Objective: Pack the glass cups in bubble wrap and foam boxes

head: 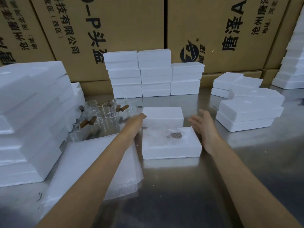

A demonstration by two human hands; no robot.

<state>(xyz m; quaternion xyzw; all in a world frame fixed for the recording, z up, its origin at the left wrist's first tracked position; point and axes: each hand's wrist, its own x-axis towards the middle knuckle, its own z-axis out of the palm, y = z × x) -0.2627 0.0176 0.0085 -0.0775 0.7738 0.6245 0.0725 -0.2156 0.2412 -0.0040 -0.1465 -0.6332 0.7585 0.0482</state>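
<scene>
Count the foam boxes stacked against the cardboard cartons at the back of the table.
8: three in the left column, three in the middle column, two in the right column. Any behind them would be hidden.

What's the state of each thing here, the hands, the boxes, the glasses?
Left hand: open, fingertips at the lid.
Right hand: open, holding nothing.
Near foam box: uncovered, wrapped cup inside.
Foam lid: lying behind the box, not yet on.
Glass cups: upright, unwrapped.
Bubble wrap: flat on table.

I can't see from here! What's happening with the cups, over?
Both hands open, reaching for foam lid. Wrapped cup in open box. Nothing blocking.
</scene>
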